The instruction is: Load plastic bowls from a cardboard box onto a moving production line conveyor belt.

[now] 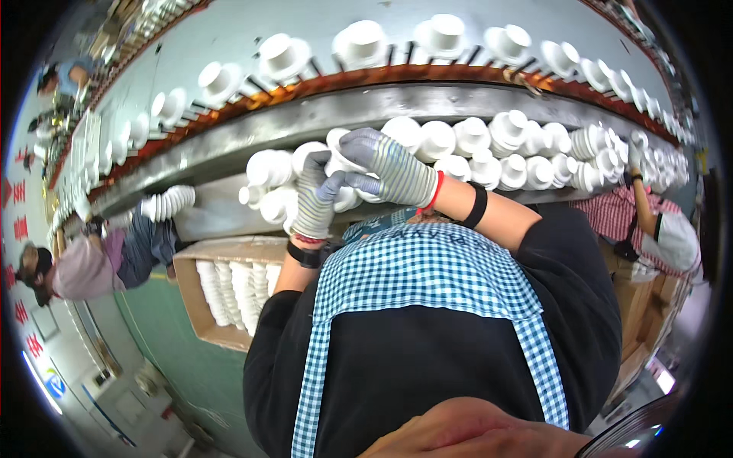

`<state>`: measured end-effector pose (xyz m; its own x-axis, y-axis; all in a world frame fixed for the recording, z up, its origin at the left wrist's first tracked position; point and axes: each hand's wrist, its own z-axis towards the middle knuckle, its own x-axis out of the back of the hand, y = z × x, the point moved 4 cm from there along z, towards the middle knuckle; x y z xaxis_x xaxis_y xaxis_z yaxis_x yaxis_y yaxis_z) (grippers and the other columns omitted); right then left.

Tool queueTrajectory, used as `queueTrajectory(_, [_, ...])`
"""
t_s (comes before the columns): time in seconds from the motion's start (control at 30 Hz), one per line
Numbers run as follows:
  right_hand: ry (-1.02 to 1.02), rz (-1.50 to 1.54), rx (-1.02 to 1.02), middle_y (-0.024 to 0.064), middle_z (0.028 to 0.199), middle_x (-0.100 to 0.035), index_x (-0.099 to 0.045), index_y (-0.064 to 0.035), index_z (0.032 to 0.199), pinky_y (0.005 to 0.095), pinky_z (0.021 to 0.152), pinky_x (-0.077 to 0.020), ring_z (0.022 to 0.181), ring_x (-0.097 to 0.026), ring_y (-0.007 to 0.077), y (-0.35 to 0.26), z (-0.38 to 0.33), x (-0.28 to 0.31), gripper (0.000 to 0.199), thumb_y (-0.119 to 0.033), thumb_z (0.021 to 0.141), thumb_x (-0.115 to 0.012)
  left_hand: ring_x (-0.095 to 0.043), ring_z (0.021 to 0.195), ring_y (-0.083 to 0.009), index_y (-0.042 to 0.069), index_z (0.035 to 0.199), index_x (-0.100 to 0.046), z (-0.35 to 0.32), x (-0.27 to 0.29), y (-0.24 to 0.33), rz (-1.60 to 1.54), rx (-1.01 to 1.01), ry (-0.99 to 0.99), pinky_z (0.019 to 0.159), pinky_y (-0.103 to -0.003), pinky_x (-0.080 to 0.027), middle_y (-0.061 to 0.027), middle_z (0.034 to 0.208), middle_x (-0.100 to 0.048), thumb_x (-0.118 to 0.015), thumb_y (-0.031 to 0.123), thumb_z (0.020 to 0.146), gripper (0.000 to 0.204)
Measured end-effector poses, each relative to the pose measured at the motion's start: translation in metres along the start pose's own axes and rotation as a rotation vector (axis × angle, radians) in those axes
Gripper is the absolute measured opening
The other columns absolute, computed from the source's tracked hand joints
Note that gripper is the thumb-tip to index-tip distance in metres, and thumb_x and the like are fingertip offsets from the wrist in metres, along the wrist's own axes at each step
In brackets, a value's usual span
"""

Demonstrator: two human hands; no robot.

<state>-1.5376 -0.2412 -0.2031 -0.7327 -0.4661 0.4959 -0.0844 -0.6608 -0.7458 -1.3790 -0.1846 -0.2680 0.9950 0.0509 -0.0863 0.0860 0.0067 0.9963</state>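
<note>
Both my hands wear striped grey-white gloves and meet over a crowd of white cup-shaped pieces. Between them is one white flanged cup, partly covered by the fingers. My right hand curves over its top and right side, thumb toward the left hand. My left hand closes on its left side, with the fingertips partly hidden. Close around the hands stand more white cups, some stacked, some lying on their sides. To the right the stacked cups carry on along the metal ledge.
Beyond the metal rail, a line of white cups sits on a row of dark supports. A cardboard box with stacked white cups stands at my left. Co-workers are at the left and right along the same line.
</note>
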Motion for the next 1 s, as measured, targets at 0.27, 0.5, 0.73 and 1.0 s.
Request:
queueTrajectory(0.27, [0.319,0.842,-0.616,0.006,0.092,-0.064,-0.063,-0.0008,0.103,0.0281,0.076,-0.0485,0.086,-0.059,0.012,0.056,-0.123,0.113,0.037,-0.036,0.091,-0.06,-0.062,0.083,-0.0127,0.0,0.114,-0.055,0.024,-0.17,-0.006,-0.332,0.231,-0.199,0.074,-0.024,-0.05,-0.0065,0.097,-0.064,-0.067,0.037,0.087,0.047])
queueTrajectory(0.5, [0.53,0.078,-0.475,0.0151,0.111,-0.056,-0.054,-0.0004,0.114,0.034,0.084,-0.0466,0.101,-0.057,0.0242,0.071,-0.215,0.196,0.034,-0.024,0.09,-0.059,-0.059,0.065,-0.0114,-0.001,0.1,-0.06,0.051,-0.263,-0.02,0.084,0.348,-0.072,0.057,-0.024,-0.046,-0.0053,0.078,-0.064,-0.064,0.036,0.089,0.039])
queueTrajectory(0.73, [0.398,-0.09,-0.519,0.0167,0.095,-0.062,-0.058,-0.0023,0.105,0.0373,0.072,-0.0481,0.08,-0.062,0.0312,0.084,-0.266,0.214,0.029,-0.028,0.091,-0.059,-0.062,0.086,-0.0174,-0.002,0.104,-0.059,0.029,-0.326,-0.045,0.208,0.33,-0.442,0.076,-0.036,-0.051,-0.0113,0.092,-0.066,-0.061,0.028,0.091,0.033])
queueTrajectory(1.0, [0.514,0.141,-0.637,0.0096,0.102,-0.063,-0.061,0.0012,0.108,0.0327,0.087,-0.0434,0.095,-0.056,0.0182,0.105,-0.314,0.23,0.035,-0.03,0.096,-0.048,-0.057,0.073,-0.0076,0.004,0.102,-0.062,0.018,-0.302,-0.032,0.08,0.228,-0.137,0.068,-0.024,-0.049,-0.0008,0.083,-0.061,-0.066,0.011,0.083,0.021])
